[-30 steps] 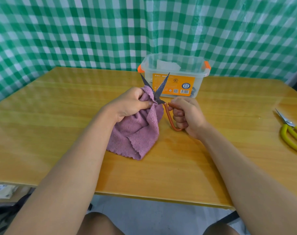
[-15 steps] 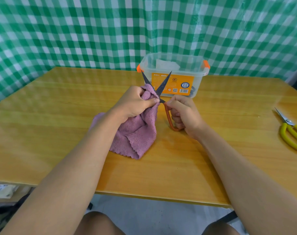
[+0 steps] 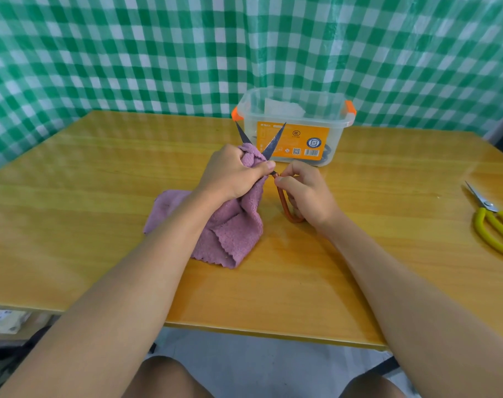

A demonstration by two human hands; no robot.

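— State of the left hand (image 3: 233, 173)?
— Fingers curled, gripping a bunched purple fleece cloth (image 3: 230, 234) against the scissors with dark steel blades and red-brown loop handles (image 3: 274, 141). The cloth's upper part is pressed round the left blade near the pivot. Its lower part trails onto the yellow wooden table (image 3: 101, 202).
— The right hand (image 3: 309, 193)?
— Closed round the handle loops, thumb and forefinger pinching just below the pivot. The blades stand spread in a V, tips raised toward the far edge.
— Location of the work?
— Mid-table, nearer the far edge than the near one, just in front of a clear plastic box with orange clips and an orange label (image 3: 337, 130).
— Other items?
— Yellow-handled scissors (image 3: 491, 225) lie flat at the right edge, well apart from both hands.
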